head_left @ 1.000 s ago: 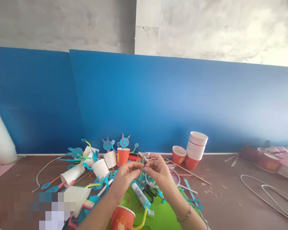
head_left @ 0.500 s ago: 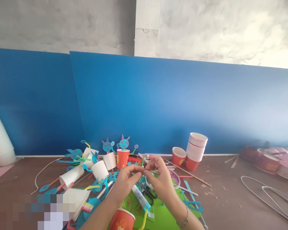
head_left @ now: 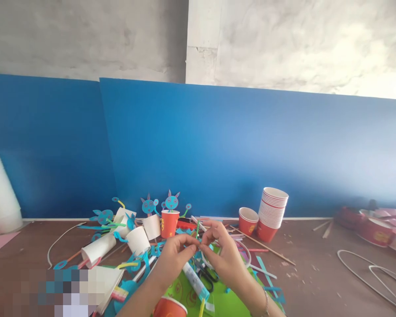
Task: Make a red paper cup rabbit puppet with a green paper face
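My left hand (head_left: 180, 255) and my right hand (head_left: 222, 251) meet at the fingertips above the cluttered table. Both pinch at one spot, and a thin green piece (head_left: 198, 229) sticks up there. What lies between the fingertips is too small to make out. Beneath them are a glue stick (head_left: 196, 281), black-handled scissors (head_left: 207, 277) and a green sheet (head_left: 224, 301) with drawn faces. A red paper cup (head_left: 170, 308) stands near the front edge. Behind my hands, another red cup (head_left: 169, 224) carries a blue paper cat face (head_left: 172, 202).
White cups (head_left: 137, 240) with blue cut-outs lie at the left. A tall cup stack (head_left: 272, 211) and a red cup (head_left: 248, 220) stand at the right rear. A looped wire (head_left: 369, 264) lies far right, before a blue panel (head_left: 218, 145).
The view has shifted slightly, so the table items sit a little lower and further right. My hands remain together at the fingertips, in nearly the same pose.
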